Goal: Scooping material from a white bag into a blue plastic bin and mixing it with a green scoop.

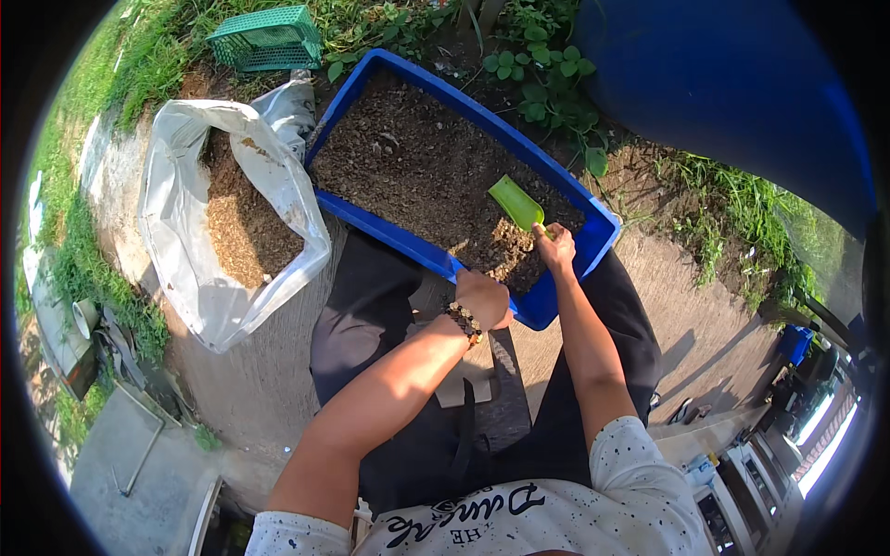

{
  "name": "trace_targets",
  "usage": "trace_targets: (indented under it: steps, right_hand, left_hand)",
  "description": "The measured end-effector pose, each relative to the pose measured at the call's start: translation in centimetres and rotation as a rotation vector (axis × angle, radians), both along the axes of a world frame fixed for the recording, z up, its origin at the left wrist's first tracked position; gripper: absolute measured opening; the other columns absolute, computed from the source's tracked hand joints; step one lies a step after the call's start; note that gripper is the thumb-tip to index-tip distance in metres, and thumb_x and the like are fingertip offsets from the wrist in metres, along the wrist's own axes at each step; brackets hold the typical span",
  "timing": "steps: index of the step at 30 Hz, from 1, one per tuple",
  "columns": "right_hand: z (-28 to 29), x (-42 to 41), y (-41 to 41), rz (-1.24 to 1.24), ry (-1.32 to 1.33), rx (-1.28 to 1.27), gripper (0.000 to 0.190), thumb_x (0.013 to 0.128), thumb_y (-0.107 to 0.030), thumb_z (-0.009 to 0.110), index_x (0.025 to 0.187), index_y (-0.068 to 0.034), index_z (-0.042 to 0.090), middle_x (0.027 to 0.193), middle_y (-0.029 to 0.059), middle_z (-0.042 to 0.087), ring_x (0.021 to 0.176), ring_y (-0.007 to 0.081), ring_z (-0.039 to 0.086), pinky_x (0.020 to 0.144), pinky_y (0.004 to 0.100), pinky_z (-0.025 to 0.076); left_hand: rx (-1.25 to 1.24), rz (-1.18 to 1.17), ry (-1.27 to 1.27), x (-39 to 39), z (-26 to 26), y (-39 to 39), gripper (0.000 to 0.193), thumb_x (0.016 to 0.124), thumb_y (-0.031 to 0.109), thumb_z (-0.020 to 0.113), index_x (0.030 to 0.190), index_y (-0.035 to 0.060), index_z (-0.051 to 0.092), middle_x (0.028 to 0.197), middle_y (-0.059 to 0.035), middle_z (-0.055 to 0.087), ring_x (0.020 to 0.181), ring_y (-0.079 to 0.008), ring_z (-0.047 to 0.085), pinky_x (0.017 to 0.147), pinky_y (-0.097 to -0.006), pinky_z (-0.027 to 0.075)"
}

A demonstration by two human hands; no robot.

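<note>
A blue plastic tub (389,229) filled with dark, crumbly soil (417,160) stretches across my lap area. My right hand (556,244) grips the handle of a lime-green plastic scoop (516,201), whose blade lies over the soil near the tub's right end. Beside the scoop is a mound of lighter, clumpy material (511,243). With a beaded bracelet at its wrist, my left hand (482,299) is closed on the tub's near rim. An opened white woven sack (184,208) holding brown, flaky material (243,236) stands left of the tub.
A green plastic basket (264,38) lies on its side beyond the sack. Leafy plants (535,66) border the tub's far side, and a large blue object (723,76) rises at the upper right. Concrete ground (243,389) lies below the sack.
</note>
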State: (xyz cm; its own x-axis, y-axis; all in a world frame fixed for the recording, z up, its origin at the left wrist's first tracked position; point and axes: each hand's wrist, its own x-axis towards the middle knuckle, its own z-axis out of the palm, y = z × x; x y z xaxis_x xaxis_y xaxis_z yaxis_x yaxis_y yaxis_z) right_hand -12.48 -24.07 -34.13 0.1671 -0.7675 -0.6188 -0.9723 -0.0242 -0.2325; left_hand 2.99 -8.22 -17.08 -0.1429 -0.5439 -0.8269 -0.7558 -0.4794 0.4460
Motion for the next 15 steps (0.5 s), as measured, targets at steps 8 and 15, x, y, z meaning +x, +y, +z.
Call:
trace_targets:
  steps: [8, 15]
  right_hand:
    - [-7.6, 10.5, 0.0, 0.082, -0.263, 0.029, 0.041, 0.081, -0.050, 0.073, 0.082, -0.009, 0.067, 0.077, 0.0120, 0.068, 0.080, 0.0331, 0.066, 0.080, 0.0454, 0.048]
    - [-8.4, 15.0, 1.5, 0.016, -0.409, 0.069, 0.041, 0.085, -0.038, 0.076, 0.074, -0.001, 0.062, 0.063, 0.0062, 0.055, 0.062, 0.0142, 0.049, 0.062, 0.0350, 0.042]
  left_hand:
    - [0.135, -0.345, 0.194, -8.4, -1.7, -2.2, 0.049, 0.090, 0.040, 0.061, 0.130, 0.0140, 0.067, 0.142, -0.0105, 0.059, 0.133, -0.0333, 0.052, 0.104, -0.0569, 0.035]
    - [0.005, -0.259, 0.347, -10.0, -1.4, -0.8, 0.044, 0.092, 0.041, 0.053, 0.128, 0.0202, 0.068, 0.127, -0.0054, 0.069, 0.127, -0.0290, 0.058, 0.101, -0.0534, 0.039]
